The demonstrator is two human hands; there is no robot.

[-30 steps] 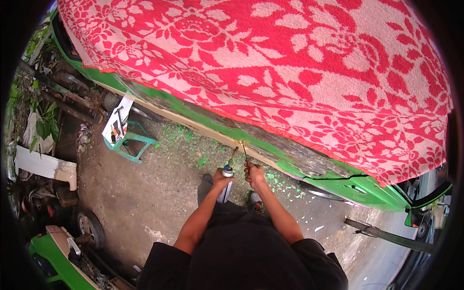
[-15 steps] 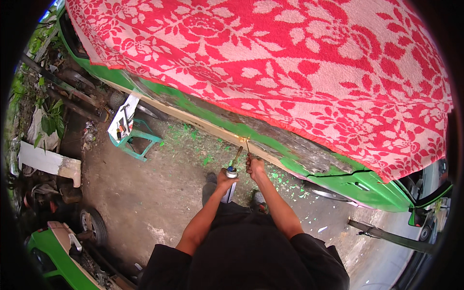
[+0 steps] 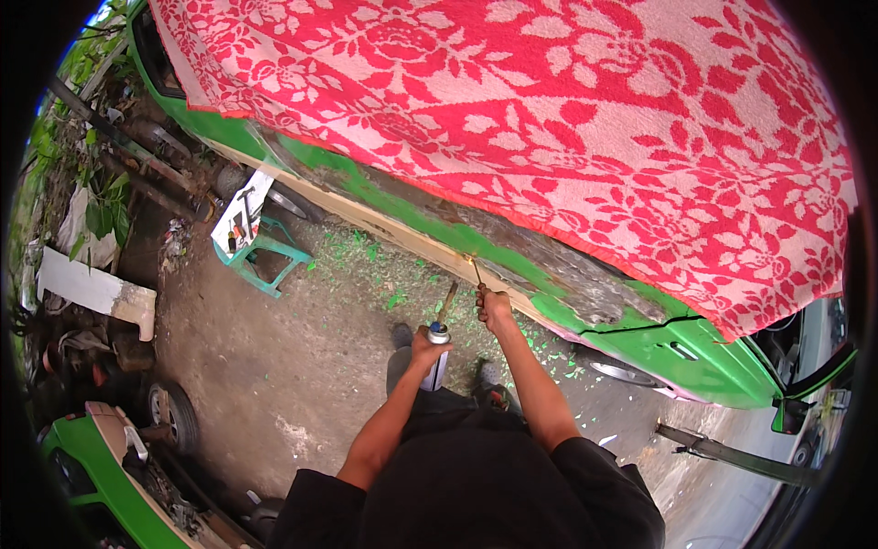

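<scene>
My left hand is closed round a silver gas canister with a blue-collared torch head and a long nozzle. The nozzle points up toward the side of a green car body with a beige lower strip and patches of bare grey. My right hand grips a thin tool, its tip against the strip's upper edge, where there is a small bright orange spot. A red and pink flowered cloth drapes over the car.
A teal stool with a white board and hand tools stands at left. Pipes, plants and a white panel lie beyond. A green car part and wheel are lower left; a metal bar is lower right.
My right hand has moved slightly up and right with the tool, and the nozzle sits a little lower relative to the strip. The whole view has shifted slightly.
</scene>
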